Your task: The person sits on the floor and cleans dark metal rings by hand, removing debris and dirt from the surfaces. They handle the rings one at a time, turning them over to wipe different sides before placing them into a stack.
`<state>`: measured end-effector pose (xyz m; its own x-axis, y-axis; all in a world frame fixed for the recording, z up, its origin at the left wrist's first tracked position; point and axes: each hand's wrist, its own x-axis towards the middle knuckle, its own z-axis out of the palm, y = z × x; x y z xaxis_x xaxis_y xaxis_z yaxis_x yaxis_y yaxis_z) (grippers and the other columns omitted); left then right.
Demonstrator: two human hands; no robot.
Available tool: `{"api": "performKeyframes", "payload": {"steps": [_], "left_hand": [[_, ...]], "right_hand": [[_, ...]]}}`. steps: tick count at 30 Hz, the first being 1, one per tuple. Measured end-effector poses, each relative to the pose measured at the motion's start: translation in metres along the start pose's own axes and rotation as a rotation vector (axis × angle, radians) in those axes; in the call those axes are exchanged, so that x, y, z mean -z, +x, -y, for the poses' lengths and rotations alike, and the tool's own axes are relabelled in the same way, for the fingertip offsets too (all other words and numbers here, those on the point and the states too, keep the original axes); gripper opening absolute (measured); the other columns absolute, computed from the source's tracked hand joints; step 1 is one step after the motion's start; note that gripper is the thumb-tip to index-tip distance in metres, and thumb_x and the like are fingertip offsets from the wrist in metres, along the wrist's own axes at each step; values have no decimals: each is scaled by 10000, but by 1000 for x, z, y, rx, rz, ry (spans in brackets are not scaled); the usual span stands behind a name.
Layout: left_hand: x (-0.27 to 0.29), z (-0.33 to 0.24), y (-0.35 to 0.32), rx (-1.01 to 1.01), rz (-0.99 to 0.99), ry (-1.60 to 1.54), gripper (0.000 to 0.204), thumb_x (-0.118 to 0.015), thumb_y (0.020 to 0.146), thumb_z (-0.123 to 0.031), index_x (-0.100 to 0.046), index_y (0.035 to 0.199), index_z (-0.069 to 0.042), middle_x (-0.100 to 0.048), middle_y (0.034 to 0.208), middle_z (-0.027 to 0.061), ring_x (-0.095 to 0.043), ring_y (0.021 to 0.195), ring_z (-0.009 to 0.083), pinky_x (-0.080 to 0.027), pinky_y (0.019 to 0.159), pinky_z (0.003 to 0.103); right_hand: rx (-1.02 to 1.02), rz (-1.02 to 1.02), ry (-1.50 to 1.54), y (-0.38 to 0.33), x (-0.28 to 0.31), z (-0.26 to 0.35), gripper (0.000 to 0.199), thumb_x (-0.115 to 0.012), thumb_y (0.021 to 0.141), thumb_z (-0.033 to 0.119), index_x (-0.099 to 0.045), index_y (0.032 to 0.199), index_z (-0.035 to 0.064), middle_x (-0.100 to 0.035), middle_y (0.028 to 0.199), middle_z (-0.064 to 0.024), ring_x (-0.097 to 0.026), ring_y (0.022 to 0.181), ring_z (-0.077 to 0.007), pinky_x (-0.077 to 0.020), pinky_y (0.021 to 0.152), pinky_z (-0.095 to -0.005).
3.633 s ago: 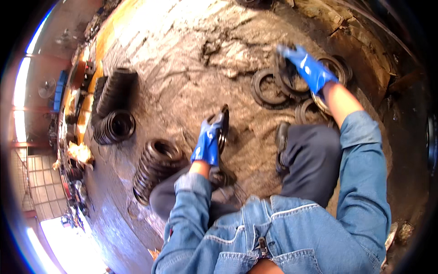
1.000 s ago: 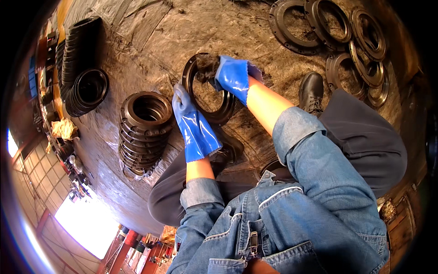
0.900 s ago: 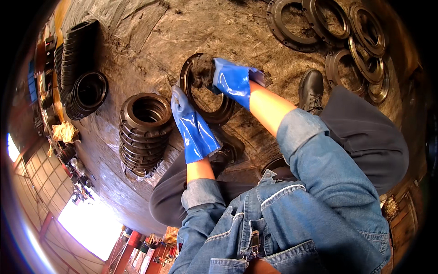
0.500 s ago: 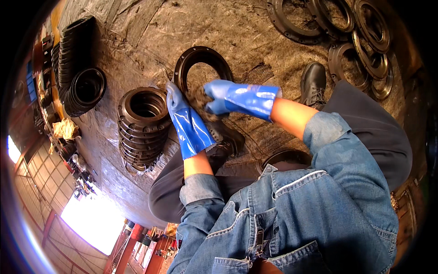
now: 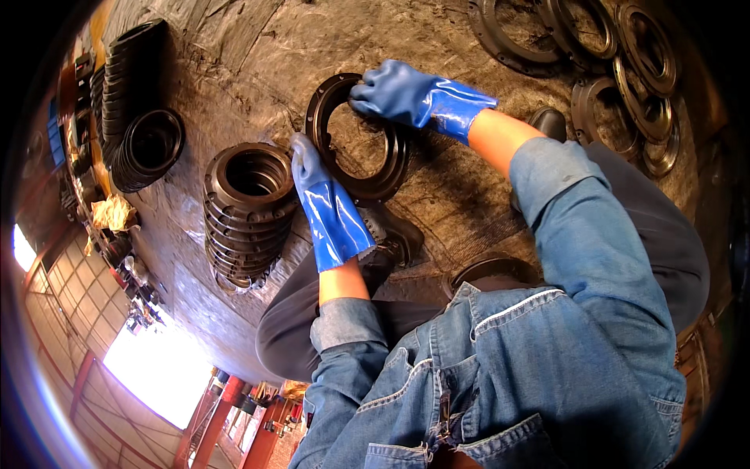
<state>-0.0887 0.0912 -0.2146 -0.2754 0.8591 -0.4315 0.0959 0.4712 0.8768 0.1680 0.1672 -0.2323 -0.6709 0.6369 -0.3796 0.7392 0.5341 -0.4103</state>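
A dark, greasy metal flange ring (image 5: 319, 117) with small holes round its rim is in front of me, at the centre. My right hand (image 5: 394, 92), in a long blue rubber glove, has its fingers curled over the ring's upper right rim. My left hand (image 5: 307, 160), gloved alike, grips the ring's left side; its fingers are partly hidden. Just left of that hand stands a tall stack of similar flange rings (image 5: 223, 191).
Two more ring stacks, one upright (image 5: 129, 70) and one leaning (image 5: 148, 148), stand at far left. Several loose rings (image 5: 582, 105) lie at upper right. Another ring (image 5: 492, 266) is near my lap. My boots (image 5: 398, 238) flank the brown, dirty floor covering (image 5: 242, 86).
My right hand has moved up and away from me, from above the ring's opening onto its upper right rim. My left hand stays at the ring's left side.
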Motion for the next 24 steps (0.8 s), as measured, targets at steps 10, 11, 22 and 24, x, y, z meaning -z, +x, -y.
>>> {"api": "performKeyframes", "payload": {"steps": [10, 11, 22, 24], "left_hand": [[-51, -54, -47, 99, -62, -206, 495, -552, 1050, -506, -613, 1113, -19, -644, 937, 22, -582, 770, 114, -498, 667, 270], [-67, -65, -56, 118, -125, -203, 513, -553, 1046, -523, -629, 1078, -16, -621, 863, 18, -548, 732, 110, -469, 637, 281], [-74, -55, -97, -169, 103, 341, 739, -818, 822, -421, -599, 1318, 80, -742, 1080, 199, -706, 995, 266, -549, 886, 365], [-66, -40, -102, -216, -17, 644, 772, -832, 764, -462, -616, 1311, 38, -738, 1124, 201, -710, 1044, 299, -552, 926, 386]], "right_hand": [[-368, 73, 733, -70, -67, 61, 705, -859, 712, 182, -638, 1380, 143, -706, 1267, -157, -686, 1138, -326, -545, 1007, -390], [-415, 80, 806, -68, -84, 68, 741, -862, 694, 194, -625, 1391, 107, -707, 1264, -166, -685, 1145, -328, -544, 1004, -394], [-572, -530, 2211, -128, -52, 91, 153, -690, 779, -119, -714, 920, -175, -766, 900, -199, -744, 799, -267, -607, 692, -345], [-642, -640, 2087, -159, -38, 89, 208, -632, 782, -124, -746, 957, -119, -762, 939, -194, -742, 821, -262, -618, 763, -375]]}}
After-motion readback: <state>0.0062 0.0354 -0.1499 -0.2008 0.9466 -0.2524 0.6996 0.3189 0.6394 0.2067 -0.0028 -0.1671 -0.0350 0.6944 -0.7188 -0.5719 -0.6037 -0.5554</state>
